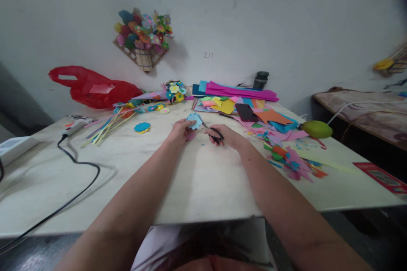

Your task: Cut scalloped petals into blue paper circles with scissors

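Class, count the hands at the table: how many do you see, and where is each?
2: the left hand holds a light-blue paper piece; beside it, the right hand holds black-handled scissors.

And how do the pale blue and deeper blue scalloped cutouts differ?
The pale blue scalloped cutout is in the left hand; the deeper blue scalloped cutout lies over a yellow piece. Black-handled scissors are at the pale one, away from the deeper one. Both have wavy edges.
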`<state>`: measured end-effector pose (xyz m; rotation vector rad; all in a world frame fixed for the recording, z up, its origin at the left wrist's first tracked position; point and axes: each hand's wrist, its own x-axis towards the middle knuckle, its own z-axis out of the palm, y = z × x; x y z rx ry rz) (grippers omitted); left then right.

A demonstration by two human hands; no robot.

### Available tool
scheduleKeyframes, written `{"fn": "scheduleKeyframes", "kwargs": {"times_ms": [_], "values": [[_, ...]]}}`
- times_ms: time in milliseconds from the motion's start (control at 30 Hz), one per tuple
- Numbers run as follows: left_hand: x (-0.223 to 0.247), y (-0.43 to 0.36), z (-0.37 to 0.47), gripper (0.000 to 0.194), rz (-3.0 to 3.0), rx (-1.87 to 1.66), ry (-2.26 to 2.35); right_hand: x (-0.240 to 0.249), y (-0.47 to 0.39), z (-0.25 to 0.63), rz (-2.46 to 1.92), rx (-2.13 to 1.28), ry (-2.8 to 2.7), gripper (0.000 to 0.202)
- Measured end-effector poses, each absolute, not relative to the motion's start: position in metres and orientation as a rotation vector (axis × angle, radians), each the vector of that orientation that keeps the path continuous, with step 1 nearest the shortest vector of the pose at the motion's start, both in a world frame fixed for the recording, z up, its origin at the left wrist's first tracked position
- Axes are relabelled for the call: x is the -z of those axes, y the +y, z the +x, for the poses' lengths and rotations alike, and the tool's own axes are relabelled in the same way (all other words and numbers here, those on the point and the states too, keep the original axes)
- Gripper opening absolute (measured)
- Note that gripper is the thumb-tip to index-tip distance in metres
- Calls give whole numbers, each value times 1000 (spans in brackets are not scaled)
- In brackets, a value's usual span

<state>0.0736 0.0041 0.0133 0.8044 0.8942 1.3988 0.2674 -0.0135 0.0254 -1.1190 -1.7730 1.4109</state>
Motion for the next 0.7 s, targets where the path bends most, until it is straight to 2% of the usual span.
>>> {"fn": "scheduleKeyframes", "kwargs": {"times_ms": [700], "values": [[-16, 3, 73, 19, 787, -1373, 893, -24, -12, 269, -1106, -1416, -1789, 12]]}}
